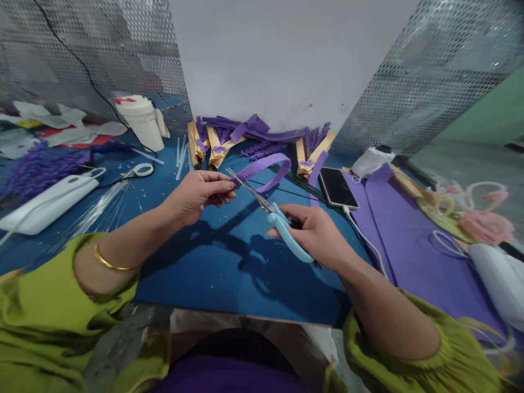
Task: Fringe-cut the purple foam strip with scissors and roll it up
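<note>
My left hand (pixel 207 194) pinches one end of a purple strip (pixel 278 164) between thumb and fingers, above the blue table. The strip curls away to the right in a loop. My right hand (pixel 313 232) is closed round the light blue handles of a pair of scissors (pixel 286 232). The scissor blades point up and left, with their tips close to my left fingertips and beside the pinched end of the strip. Whether the blades touch the strip, I cannot tell. Part of the handles is hidden by my right fingers.
Purple flower bunches wrapped in tan paper (pixel 219 144) stand along the back panel. A phone (pixel 339 187) with a cable and purple sheets (pixel 409 234) lie right. At left are a white cup (pixel 143 123), a glue gun (pixel 110 146), a tape roll (pixel 143 170) and a white power strip (pixel 53 204).
</note>
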`<state>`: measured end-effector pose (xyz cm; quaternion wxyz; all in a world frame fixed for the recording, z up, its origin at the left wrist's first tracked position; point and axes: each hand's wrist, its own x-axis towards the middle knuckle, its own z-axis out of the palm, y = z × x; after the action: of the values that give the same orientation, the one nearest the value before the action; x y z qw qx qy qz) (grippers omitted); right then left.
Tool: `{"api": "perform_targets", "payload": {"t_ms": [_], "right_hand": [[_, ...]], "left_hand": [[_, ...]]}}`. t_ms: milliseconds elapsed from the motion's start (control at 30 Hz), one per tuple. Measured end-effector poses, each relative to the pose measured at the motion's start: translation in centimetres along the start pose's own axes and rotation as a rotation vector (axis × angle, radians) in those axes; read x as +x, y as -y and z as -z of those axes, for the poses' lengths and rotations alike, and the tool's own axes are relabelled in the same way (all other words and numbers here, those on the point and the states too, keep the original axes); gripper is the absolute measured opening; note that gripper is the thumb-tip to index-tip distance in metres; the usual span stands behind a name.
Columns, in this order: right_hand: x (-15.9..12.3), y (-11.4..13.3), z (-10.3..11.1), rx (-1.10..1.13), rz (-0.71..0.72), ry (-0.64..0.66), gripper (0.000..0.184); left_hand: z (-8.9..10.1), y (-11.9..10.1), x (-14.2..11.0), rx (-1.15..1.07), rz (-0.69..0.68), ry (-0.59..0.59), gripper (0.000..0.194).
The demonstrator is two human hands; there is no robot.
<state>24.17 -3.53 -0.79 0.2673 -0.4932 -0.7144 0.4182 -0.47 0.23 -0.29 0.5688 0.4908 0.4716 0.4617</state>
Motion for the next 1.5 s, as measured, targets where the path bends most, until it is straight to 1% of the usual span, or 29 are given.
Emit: {"api": "perform_targets", "payload": {"t_ms": [133, 267, 433, 667, 833, 1033, 1367, 1500], "right_hand": [[0.1, 0.1, 0.0, -0.052, 0.006, -0.026, 0.028], [0.0, 0.1, -0.1, -0.091, 0.010, -0.022, 0.026], [0.0, -0.1, -0.3, -0.067, -0.003, -0.023, 0.026], [0.0, -0.1, -0.4, -0.058, 0.028, -0.015, 0.028], [-0.1, -0.1, -0.4, -0.011, 0.041, 0.010, 0.026], [-0.1, -0.3, -0.5, -0.002, 0.034, 0.024, 0.030], [0.0, -0.2, -0.4, -0.017, 0.058, 0.032, 0.032], [0.0, -0.3, -0.4, -0.014, 0.069, 0.024, 0.031]], "left_hand": [[-0.1, -0.1, -0.1, 0.025, -0.019, -0.007, 0.016], [-0.3, -0.2, -0.1, 0.035, -0.067, -0.018, 0.014], [-0.7, 0.0, -0.3, 0.061, -0.114, -0.026, 0.018], [-1.0, -0.1, -0.7, 0.124, -0.148, -0.023, 0.018], [-1.1, -0.1, -0.7, 0.121, -0.144, -0.018, 0.018], [-1.0, -0.1, -0.6, 0.115, -0.133, -0.037, 0.020], [-0.4, 0.2, -0.2, 0.059, -0.080, 0.024, 0.017], [-0.4, 0.1, -0.2, 0.045, -0.060, 0.021, 0.017]]}}
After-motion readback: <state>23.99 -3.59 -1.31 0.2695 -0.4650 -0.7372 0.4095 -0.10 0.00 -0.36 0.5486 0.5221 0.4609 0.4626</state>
